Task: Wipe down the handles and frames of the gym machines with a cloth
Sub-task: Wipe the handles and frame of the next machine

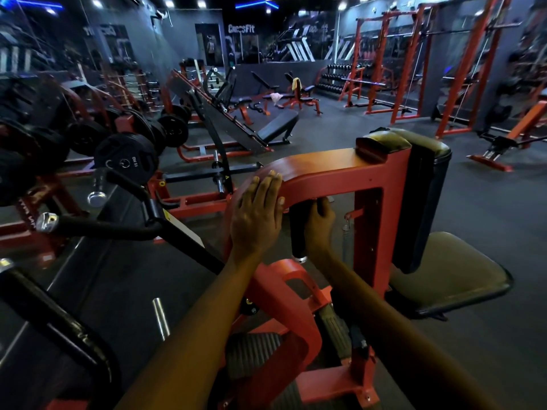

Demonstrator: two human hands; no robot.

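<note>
Red machine frame is being touched by the flat, open left hand while the right hand is gripping the black handle; no cloth is showing, so wiping progress cannot be judged.

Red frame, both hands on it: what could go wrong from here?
1. No cloth shows in either hand: the left hand lies flat on the red frame, so bare skin may smear it.
2. The right hand curls round the black handle close under the frame's arch, and knuckles could scrape there.
</note>
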